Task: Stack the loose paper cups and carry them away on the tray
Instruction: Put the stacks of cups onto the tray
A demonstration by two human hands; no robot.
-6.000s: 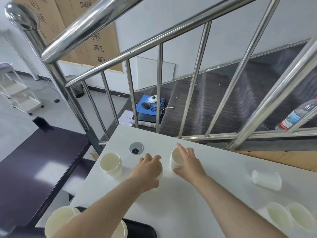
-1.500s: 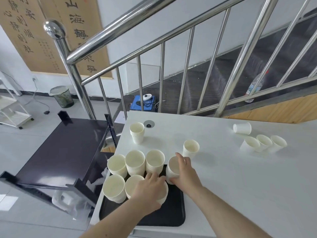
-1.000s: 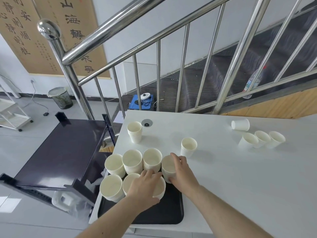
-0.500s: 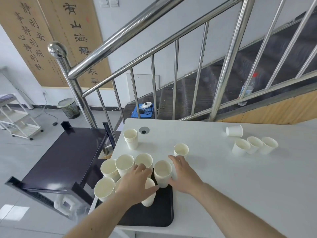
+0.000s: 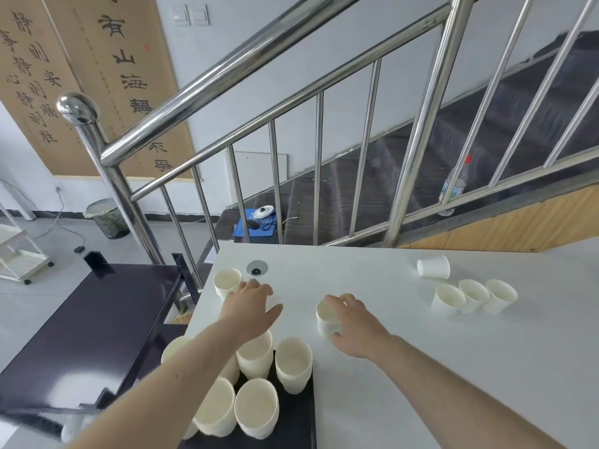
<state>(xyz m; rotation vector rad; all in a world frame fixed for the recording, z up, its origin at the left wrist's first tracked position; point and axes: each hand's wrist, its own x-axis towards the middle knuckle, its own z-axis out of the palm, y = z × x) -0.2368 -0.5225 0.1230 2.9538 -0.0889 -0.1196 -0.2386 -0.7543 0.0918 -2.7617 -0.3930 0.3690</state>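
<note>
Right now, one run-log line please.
left hand: open, reaching cup stack | right hand: grips single paper cup | tray: holds stacks

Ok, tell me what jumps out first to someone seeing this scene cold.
The two bare hands reaching over the white table: the right hand grips a lone paper cup, while the left hand stretches open toward a cup stack near the far-left corner. Next, the cluster of cups crowding the black tray at the near edge. Behind it all rises a shiny steel stair railing.
</note>
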